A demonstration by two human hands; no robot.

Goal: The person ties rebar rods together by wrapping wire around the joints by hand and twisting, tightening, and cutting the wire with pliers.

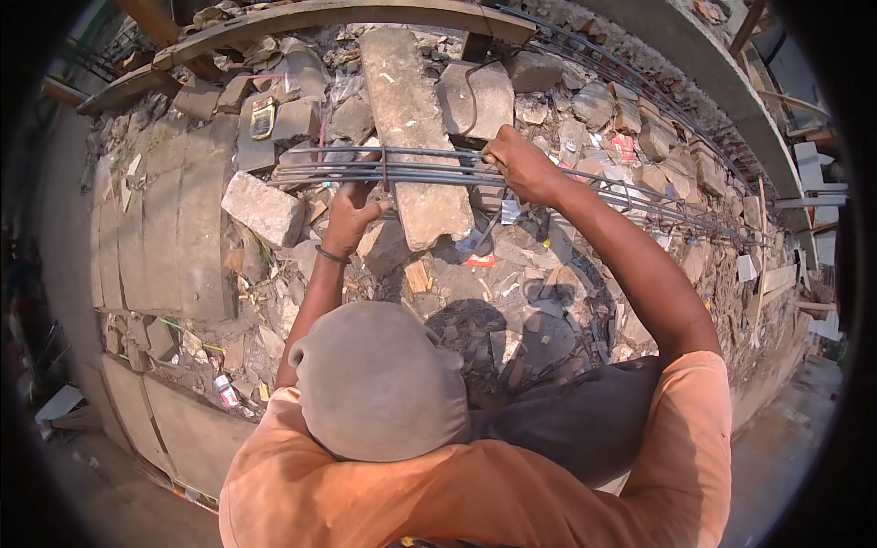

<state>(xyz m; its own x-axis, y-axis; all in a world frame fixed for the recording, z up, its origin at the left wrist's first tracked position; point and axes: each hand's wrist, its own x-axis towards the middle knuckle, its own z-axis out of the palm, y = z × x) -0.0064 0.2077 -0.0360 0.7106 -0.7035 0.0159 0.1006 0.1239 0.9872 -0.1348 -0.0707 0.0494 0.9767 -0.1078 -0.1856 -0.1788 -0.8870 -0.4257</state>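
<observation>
steel rods point(429, 173) ran past the left hand point(354, 212), wrapped around them from below, and the right hand point(523, 166), fisted on them; probably stiff and heavy, they seemed best gripped near the stirrup point(385, 166) beside the left hand.

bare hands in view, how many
2: bare left hand at the long grey steel rods, left of the pale concrete slab; bare right hand on the rods, right of the slab. Some fingers are hidden.

I see the rod bundle point(429, 173) lying crosswise over the long slab point(402, 96), a block point(263, 208) left of the slab, just before the bundle's left end. At my lower left, a bottle point(225, 391) lies in rubble point(498, 279); a beam point(338, 15) runs behind the slab.
</observation>
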